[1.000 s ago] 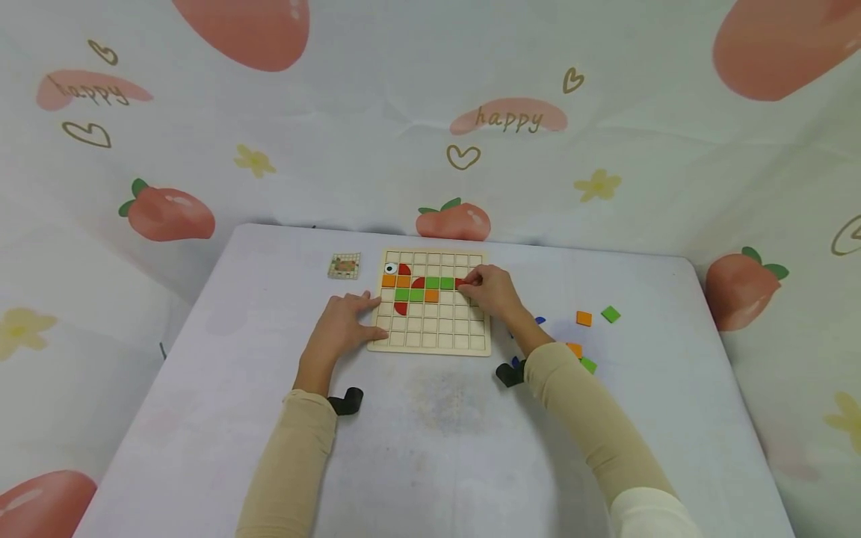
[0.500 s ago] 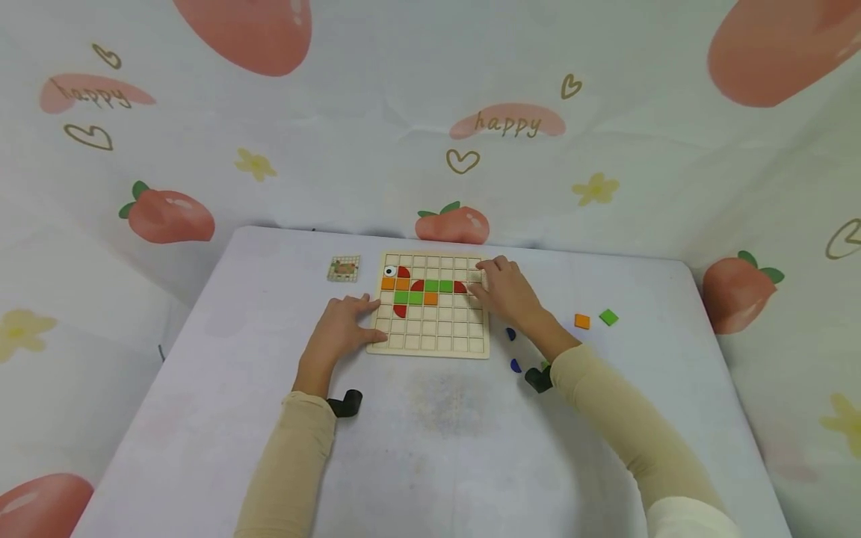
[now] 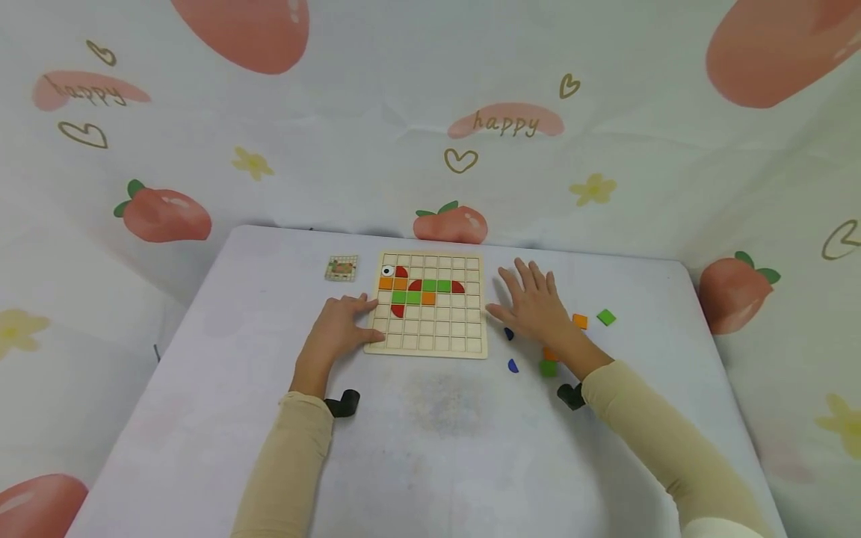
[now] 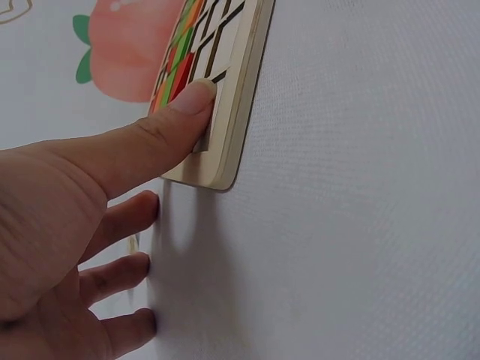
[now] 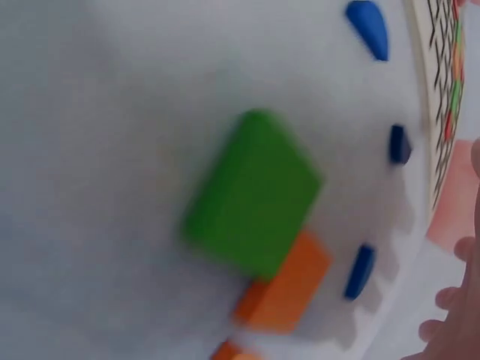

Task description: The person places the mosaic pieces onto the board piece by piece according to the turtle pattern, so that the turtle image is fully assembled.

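A wooden grid board (image 3: 451,329) lies at the back of the table, with an eye tile (image 3: 388,270) and several red, orange and green tiles in its cells. My left hand (image 3: 334,330) rests at its left edge. The left wrist view shows the thumb (image 4: 142,150) pressing on the board's corner, the other fingers relaxed below. To the right of the board, my right hand (image 3: 538,308) hovers palm down with fingers spread, holding nothing. Near it lie blue half-round pieces (image 3: 513,365), a green square tile (image 3: 548,368) and an orange tile (image 3: 551,354), partly covered by the wrist.
Farther right lie another orange tile (image 3: 580,321) and a green tile (image 3: 607,317). A small pattern card (image 3: 341,268) sits left of the board. Behind the white-covered table (image 3: 430,456) hangs a printed backdrop (image 3: 377,112).
The right hand has let go of the red quarter-round tile, now lying in a board cell. It has moved right, off the board, its fingers spreading. The left hand stays put.
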Motion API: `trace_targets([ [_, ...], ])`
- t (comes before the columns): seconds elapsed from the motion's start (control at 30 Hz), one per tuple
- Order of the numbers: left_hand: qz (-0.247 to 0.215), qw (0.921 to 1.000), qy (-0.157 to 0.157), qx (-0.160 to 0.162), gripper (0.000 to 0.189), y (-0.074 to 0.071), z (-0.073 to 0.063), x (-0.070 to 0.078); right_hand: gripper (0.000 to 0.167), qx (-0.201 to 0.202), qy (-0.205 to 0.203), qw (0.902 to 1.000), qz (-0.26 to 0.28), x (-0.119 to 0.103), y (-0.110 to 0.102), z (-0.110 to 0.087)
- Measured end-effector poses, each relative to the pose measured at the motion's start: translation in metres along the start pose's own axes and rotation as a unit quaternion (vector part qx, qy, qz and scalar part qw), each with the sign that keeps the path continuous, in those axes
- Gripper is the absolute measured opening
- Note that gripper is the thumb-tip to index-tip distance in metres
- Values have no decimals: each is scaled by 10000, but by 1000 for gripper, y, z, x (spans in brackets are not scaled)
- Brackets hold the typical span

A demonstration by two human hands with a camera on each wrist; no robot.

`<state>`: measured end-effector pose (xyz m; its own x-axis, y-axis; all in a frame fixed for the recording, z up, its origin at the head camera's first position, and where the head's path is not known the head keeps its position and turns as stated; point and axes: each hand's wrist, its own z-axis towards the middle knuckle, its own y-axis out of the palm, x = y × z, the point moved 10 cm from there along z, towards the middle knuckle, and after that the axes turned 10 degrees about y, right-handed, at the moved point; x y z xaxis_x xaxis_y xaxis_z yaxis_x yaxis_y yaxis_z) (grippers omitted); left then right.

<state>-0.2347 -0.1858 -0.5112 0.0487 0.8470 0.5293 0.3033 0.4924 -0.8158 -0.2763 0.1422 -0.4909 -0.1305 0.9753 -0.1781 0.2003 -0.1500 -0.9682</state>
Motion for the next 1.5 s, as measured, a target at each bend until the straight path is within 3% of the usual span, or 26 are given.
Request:
trace_targets([
  [0.4,-33,10000,27,15,80,-3,-3,0,82,102,-25,9994,335,42,4,-23],
  [0.67,-13,10000,62,6,80,-3,0,-1,80,78,-134,9991,387,54,0,-34],
  [1.2,29,10000,6,-82,81,-1,3,0,28,612,-801,9896,1026,56,-5,-45],
  [1.5,-25,10000,-3,-47,81,0,1,0,16,640,-609,9897,1127,62,0,-43],
])
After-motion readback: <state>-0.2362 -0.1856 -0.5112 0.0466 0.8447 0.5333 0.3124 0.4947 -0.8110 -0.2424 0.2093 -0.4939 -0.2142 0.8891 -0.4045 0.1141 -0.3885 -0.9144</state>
